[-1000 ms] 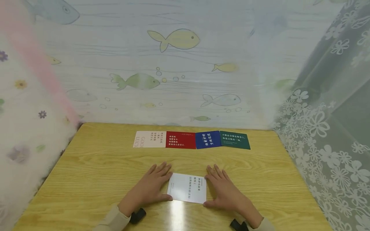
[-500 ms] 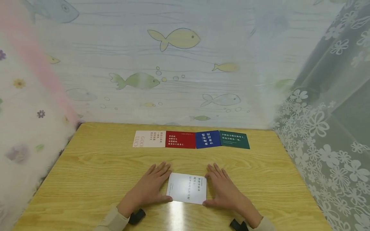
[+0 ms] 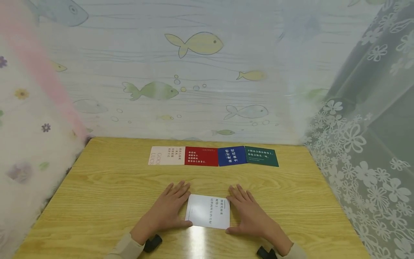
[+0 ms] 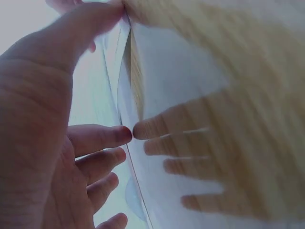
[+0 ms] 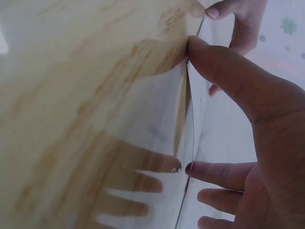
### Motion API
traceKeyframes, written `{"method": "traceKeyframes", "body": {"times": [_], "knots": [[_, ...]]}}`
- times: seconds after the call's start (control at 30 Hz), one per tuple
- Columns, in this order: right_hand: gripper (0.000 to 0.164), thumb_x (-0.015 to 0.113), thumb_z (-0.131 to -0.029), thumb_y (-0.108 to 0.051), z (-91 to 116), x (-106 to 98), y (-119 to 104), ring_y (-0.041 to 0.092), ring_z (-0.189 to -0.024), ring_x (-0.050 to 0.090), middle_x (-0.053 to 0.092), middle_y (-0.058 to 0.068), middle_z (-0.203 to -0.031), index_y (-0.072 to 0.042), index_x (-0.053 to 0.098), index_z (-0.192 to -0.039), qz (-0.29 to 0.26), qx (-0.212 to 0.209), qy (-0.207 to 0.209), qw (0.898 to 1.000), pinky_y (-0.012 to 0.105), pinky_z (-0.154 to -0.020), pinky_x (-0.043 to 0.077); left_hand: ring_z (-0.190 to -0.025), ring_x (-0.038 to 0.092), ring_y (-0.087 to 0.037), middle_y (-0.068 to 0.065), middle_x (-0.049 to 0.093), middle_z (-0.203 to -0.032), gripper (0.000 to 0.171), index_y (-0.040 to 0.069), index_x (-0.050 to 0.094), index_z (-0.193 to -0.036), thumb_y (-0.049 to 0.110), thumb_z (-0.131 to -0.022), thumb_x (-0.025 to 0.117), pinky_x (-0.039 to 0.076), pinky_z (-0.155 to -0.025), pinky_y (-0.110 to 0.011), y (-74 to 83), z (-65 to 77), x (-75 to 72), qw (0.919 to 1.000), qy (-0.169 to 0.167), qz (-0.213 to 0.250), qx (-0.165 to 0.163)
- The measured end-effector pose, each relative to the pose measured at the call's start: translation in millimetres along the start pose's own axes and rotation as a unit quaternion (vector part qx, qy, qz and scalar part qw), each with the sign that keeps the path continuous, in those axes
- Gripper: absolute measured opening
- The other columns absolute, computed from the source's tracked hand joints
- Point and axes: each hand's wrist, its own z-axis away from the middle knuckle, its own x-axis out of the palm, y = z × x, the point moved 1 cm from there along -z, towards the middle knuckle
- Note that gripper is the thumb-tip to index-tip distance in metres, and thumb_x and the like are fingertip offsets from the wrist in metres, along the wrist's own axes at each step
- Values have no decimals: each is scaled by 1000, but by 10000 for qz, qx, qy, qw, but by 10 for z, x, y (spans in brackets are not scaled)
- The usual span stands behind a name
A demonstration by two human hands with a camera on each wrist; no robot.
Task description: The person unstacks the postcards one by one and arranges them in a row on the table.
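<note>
A white card point(image 3: 207, 212) with dark printed characters lies on the table between my two hands. My left hand point(image 3: 168, 208) rests at its left side, thumb at the near corner and index fingertip at the far corner. On the opposite side my right hand point(image 3: 250, 216) touches the card the same way, its fingers mostly straight. The left wrist view shows the left thumb point(image 4: 90, 24) and fingertips along the card's edge, above their reflections. In the right wrist view the right thumb point(image 5: 224, 67) and index fingertip meet the edge, which bows slightly off the tabletop.
At the back of the table a pale pink card point(image 3: 167, 155), a red card point(image 3: 201, 157), a blue card point(image 3: 232, 155) and a green card point(image 3: 262, 156) lie side by side in a row. A fish-print curtain point(image 3: 200, 108) hangs behind the wooden table point(image 3: 113, 187).
Almost everything is still. The white card and my right hand have shifted very slightly left; my left hand stays at the card's left side.
</note>
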Motion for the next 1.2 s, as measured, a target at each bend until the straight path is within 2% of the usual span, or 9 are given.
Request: {"method": "traceKeyframes", "body": {"times": [0.37,0.47,0.63,0.83,1.0,1.2], "knots": [[101,86,-67,-60,-7,17,-39,40,-156,17,28,15,-167,-6,53,-145,38,-216,177,9996,62,-124,19,-152,31,-31,-8,45,-158,99,3,70,-127,79,-63,74,23,-125,-54,28,-65,-39,9958,204,-840,295],[103,86,-66,-60,-16,20,-50,40,-155,18,29,15,-166,-5,52,-146,116,-240,208,9994,62,-124,19,-152,32,-31,-8,46,-158,102,2,69,-128,79,-61,74,23,-125,-53,25,-60,-59,9958,260,-838,276],[105,86,-66,-61,-27,-1,-54,38,-156,20,31,14,-166,-6,50,-148,190,-171,295,9992,60,-124,21,-151,33,-32,-8,47,-157,94,7,70,-124,77,-62,75,23,-125,-55,13,-24,-97,9970,417,-611,232],[107,88,-63,-61,3,-28,-55,35,-156,21,34,13,-165,-7,50,-148,-44,-118,575,9983,56,-124,22,-150,36,-34,-10,45,-158,102,7,61,-140,76,-66,76,24,-124,-57,-37,66,-140,9973,496,-464,288],[107,87,-64,-61,13,-19,-43,35,-155,23,35,12,-164,-8,49,-149,-61,-229,813,9964,55,-124,24,-150,36,-34,-11,44,-159,108,6,55,-146,75,-66,77,25,-124,-57,-55,118,-194,9967,601,-444,332],[106,88,-65,-59,-6,-25,-42,38,-153,28,37,13,-163,-8,49,-149,-104,-509,1290,9903,57,-122,27,-149,38,-32,-9,45,-159,106,6,53,-148,71,-67,77,29,-123,-55,-76,157,-247,9929,1030,-507,328]]}}
